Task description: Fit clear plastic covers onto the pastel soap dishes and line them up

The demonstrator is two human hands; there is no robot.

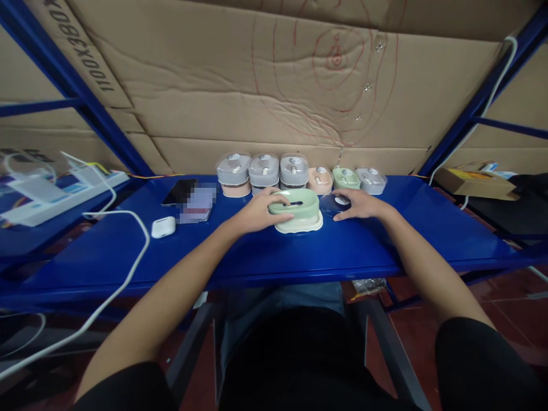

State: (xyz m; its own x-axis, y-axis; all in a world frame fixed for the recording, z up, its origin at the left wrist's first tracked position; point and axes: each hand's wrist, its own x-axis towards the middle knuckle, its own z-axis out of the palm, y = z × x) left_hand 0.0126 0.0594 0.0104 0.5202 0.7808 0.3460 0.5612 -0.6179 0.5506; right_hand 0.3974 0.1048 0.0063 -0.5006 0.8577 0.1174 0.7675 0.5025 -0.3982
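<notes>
On the blue shelf (pixel 299 257) in front of me stands a pale green box (pixel 298 210) with a cream base and no lid. My left hand (pixel 256 211) grips its left side, fingers curled over the rim. My right hand (pixel 357 204) rests on a clear lid (pixel 335 204) lying flat just right of the box, fingers wrapped round its edge. Behind them stands a row of several small lidded containers (pixel 295 171) in grey, peach and green.
A phone (pixel 188 197) and a white earbud case (pixel 163 226) lie left of the box. A white cable (pixel 128 274) loops across the left end; a power strip (pixel 55 197) sits further left. Cardboard backs the shelf, blue uprights flank it, and a cardboard box (pixel 473 182) sits right.
</notes>
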